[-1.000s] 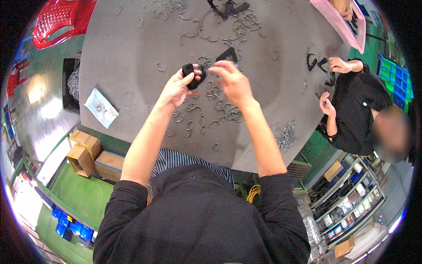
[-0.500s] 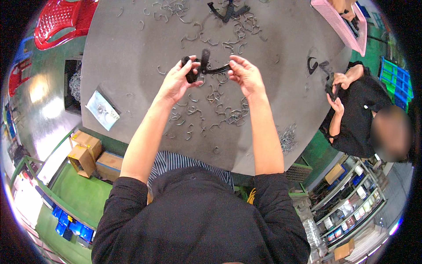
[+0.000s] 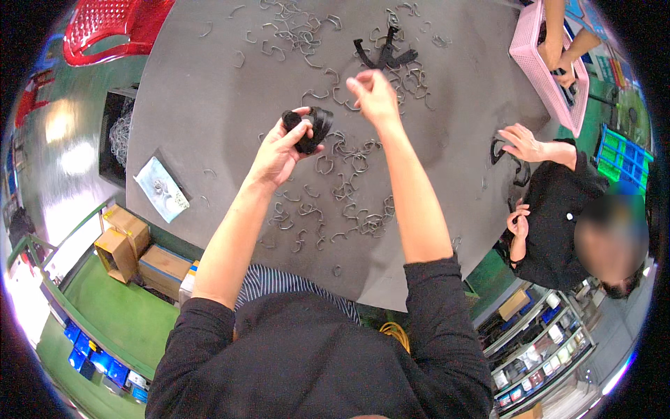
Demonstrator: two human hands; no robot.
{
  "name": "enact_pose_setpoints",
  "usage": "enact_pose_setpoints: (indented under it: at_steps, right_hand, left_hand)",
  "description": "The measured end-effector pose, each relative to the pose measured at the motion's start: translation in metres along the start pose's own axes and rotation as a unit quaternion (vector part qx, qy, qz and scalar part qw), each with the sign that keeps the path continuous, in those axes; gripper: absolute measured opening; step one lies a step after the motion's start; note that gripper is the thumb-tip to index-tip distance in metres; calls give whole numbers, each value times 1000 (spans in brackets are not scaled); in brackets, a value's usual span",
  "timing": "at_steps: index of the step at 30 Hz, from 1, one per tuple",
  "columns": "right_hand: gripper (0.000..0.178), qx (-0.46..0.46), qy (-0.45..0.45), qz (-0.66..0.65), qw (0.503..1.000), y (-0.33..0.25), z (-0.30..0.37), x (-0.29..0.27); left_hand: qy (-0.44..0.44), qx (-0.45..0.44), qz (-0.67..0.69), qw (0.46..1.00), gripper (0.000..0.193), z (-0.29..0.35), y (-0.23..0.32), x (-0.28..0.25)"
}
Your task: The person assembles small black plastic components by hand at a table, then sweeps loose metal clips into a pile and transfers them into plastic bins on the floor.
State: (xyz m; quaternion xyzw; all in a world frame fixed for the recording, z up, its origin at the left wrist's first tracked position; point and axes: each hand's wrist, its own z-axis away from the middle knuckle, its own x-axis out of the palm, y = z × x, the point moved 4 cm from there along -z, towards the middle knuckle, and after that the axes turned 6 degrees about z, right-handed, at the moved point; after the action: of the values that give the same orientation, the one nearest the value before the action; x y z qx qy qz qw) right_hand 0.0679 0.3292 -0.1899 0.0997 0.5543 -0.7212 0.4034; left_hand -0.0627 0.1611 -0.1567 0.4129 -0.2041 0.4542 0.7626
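Observation:
My left hand [image 3: 280, 150] is closed around a black strap-like piece [image 3: 317, 130], bent into a loop with a dark roll beside it. The piece is held above the table; its exact kind is not clear. To its right and farther out, my right hand [image 3: 375, 98] is over the table, slightly blurred, with loosely bent fingers apart and nothing visible in them. Just beyond that hand lies a branching black strap piece [image 3: 386, 54]. Bent metal wire hooks [image 3: 356, 164] are scattered over the grey table [image 3: 230, 133] beneath and around both hands.
At the right edge, a co-worker's hand [image 3: 525, 143] reaches over curved black pieces [image 3: 497, 150]. Another person's hands [image 3: 551, 54] are in a pink basket [image 3: 548, 87]. A pale plastic packet [image 3: 160, 188] lies at the left edge, near a dark bin [image 3: 112, 140] of wire hooks.
My right hand has let go of the black strap and moved farther out. The strap is now looped in my left hand. The co-worker's hands have moved apart.

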Motion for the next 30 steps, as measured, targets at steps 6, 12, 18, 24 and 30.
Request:
enact_pose_setpoints:
  at_steps: [6,12,18,24,30]
  right_hand:
    - [40,-18,87,217,972,-54,-60,-8]
    - [19,-90,69,66,991,-41,-32,-45]
    - [15,53,-310,-431,846,-22,35,-74]
    - [15,47,-412,-415,810,-18,26,-52]
    - [50,-11,56,47,997,-6,-68,-71]
  left_hand:
    - [42,5,73,996,39,-3,19,-10]
    - [-7,-14,36,999,43,-9,34,-6]
    - [-51,-59,-6,997,47,-26,30,18]
    - [-100,-101,57,988,43,-30,18,55]
    - [-45,10,-59,997,35,-46,28,38]
